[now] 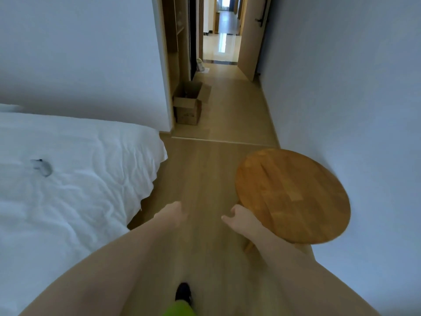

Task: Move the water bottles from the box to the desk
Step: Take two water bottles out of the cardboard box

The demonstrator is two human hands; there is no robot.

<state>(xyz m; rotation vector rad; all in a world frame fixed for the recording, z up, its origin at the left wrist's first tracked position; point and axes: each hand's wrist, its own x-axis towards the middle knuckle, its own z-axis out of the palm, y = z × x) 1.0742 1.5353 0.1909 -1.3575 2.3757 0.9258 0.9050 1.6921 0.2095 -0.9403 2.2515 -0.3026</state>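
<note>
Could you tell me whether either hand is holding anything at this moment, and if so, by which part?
Nothing is held. The left hand and right hand hang loosely curled and empty above the floor; the cardboard box stands far ahead by the doorway.

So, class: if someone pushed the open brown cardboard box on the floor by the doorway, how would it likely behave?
The open brown cardboard box would probably slide rather than tip: it sits low and squat on smooth flooring. Its loose flaps would likely flex. Its weight is hard to judge, as the contents are dim.
</note>
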